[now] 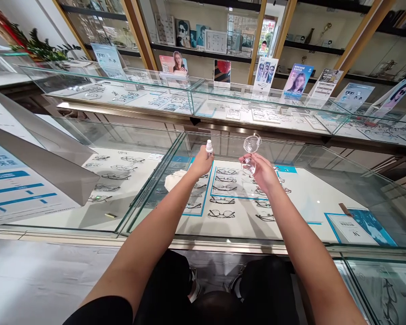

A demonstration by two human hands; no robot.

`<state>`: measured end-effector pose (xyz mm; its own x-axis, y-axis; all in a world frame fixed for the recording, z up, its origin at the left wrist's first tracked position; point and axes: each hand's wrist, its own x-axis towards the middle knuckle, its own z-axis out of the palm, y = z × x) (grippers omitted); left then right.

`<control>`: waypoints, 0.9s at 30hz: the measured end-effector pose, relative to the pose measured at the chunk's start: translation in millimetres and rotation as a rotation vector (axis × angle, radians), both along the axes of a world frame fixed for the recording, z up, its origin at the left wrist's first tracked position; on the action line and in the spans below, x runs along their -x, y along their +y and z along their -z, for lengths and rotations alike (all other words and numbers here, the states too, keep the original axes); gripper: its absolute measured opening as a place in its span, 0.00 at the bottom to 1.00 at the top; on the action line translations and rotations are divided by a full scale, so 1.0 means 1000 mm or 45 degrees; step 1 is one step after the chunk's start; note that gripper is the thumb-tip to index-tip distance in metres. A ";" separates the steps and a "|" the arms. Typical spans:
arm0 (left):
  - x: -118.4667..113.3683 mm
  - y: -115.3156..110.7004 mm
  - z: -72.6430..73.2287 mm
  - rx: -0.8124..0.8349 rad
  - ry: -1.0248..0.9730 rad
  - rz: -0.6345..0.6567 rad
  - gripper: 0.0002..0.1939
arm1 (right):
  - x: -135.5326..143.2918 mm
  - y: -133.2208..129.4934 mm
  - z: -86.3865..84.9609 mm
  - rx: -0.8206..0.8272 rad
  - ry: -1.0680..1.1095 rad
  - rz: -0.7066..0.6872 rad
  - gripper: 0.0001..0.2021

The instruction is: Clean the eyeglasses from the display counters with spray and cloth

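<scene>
My left hand (pixel 203 163) is wrapped round a small white spray bottle (pixel 209 147), its nozzle sticking up above the fingers. A pair of clear-framed eyeglasses (pixel 252 143) is pinched in my right hand (pixel 263 171), one lens above the other. The two hands are apart, both held over the glass display case (pixel 189 232). A crumpled whitish cloth (pixel 175 180) lies on the glass just left of my left forearm. Under the glass, rows of eyeglasses (pixel 221 214) sit below and between my hands.
A folded cardboard sign (pixel 37 180) stands on the case at the left. Behind is a second glass case (pixel 191 101) with several upright advertising cards (pixel 265 74). Shelves (pixel 203 52) line the back wall. A booklet (pixel 353 229) lies inside the case at the right.
</scene>
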<state>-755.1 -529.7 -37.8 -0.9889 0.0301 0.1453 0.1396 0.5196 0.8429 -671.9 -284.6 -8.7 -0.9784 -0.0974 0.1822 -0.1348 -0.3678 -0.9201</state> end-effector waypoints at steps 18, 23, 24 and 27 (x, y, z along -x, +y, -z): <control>0.007 -0.010 0.010 0.175 -0.087 -0.065 0.13 | 0.001 0.001 0.003 -0.068 -0.002 0.008 0.14; 0.002 -0.013 -0.005 -0.065 -0.039 -0.147 0.32 | 0.003 0.001 0.005 -0.014 -0.025 -0.011 0.14; -0.002 -0.016 -0.011 -0.115 0.008 -0.189 0.33 | 0.003 0.001 0.005 -0.013 -0.031 -0.010 0.14; -0.022 -0.032 -0.026 -0.140 0.112 -0.189 0.26 | 0.003 0.002 0.005 -0.025 -0.038 -0.005 0.14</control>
